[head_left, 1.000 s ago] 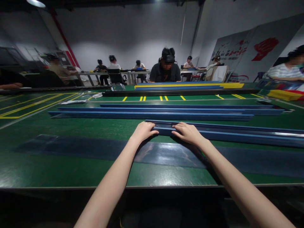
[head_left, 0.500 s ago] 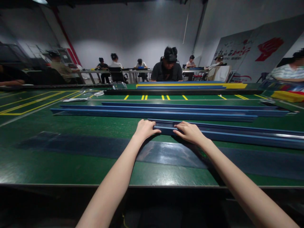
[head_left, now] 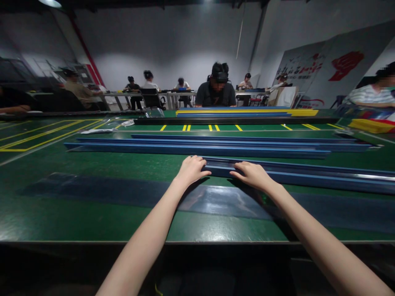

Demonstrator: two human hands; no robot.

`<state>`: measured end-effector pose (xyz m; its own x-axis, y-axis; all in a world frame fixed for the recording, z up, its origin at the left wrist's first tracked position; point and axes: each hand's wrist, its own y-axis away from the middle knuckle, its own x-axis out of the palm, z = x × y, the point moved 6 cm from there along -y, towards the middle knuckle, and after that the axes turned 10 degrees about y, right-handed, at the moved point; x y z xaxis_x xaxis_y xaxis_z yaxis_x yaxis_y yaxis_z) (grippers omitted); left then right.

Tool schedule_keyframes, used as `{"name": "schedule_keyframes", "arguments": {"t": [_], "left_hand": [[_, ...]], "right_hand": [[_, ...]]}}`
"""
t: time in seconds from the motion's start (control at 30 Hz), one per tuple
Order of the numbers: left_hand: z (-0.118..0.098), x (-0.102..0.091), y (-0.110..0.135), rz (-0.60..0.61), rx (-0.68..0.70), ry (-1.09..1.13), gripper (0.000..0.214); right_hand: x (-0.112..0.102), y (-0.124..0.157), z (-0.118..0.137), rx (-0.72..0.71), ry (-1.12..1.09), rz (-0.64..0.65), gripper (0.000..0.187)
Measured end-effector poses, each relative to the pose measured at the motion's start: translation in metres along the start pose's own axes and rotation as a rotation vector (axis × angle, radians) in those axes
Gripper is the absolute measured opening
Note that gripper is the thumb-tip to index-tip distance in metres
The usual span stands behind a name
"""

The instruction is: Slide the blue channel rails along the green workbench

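Note:
A long blue channel-shaped strip (head_left: 311, 176) lies across the green table and runs out of view at the right. My left hand (head_left: 191, 169) is closed round its left end, fingers over the far edge and thumb along the near side. A short way to the right, my right hand (head_left: 253, 176) grips the same strip, thumb in front and fingers reaching into the groove. Nearer to me, below both hands, a flat clear plastic strip (head_left: 212, 199) lies on the table, partly hidden by my forearms.
Several more blue channel strips (head_left: 197, 149) lie just beyond my hands on the green table (head_left: 101, 224). Farther off are a black strip (head_left: 231, 121) and a yellow one (head_left: 304, 112). A person (head_left: 216, 90) sits opposite; others work at tables behind.
My right hand has slid a little to the right along the blue strip, widening the gap between my hands. My left hand has shifted slightly right at the strip's end.

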<state>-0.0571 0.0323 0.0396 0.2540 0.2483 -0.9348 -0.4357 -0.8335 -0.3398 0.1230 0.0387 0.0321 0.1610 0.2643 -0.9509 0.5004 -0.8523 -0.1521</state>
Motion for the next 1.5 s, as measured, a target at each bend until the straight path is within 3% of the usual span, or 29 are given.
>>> {"name": "schedule_keyframes", "arguments": {"t": [0.33,0.57,0.67,1.17,1.33,1.5], "left_hand": [[-0.033,0.008,-0.020,-0.013,0.071,0.126,0.026],[-0.077,0.020,-0.051,0.078,0.153,0.180,0.022],[-0.087,0.023,-0.059,0.098,0.154,0.167,0.020],[-0.039,0.001,-0.030,0.118,-0.004,-0.034,0.015],[-0.027,-0.006,-0.018,0.116,-0.071,-0.075,0.014],[-0.028,-0.008,-0.011,0.091,-0.071,-0.084,0.009]], "right_hand": [[0.015,0.042,-0.060,0.135,-0.056,-0.054,0.036],[0.011,0.043,-0.060,0.187,-0.046,-0.002,0.026],[0.008,0.041,-0.057,0.204,-0.007,0.000,0.025],[-0.004,0.016,-0.003,0.106,-0.018,-0.039,0.029],[0.004,0.036,-0.031,0.189,-0.077,-0.074,0.030],[0.013,0.048,-0.053,0.239,-0.085,-0.085,0.028]]}}
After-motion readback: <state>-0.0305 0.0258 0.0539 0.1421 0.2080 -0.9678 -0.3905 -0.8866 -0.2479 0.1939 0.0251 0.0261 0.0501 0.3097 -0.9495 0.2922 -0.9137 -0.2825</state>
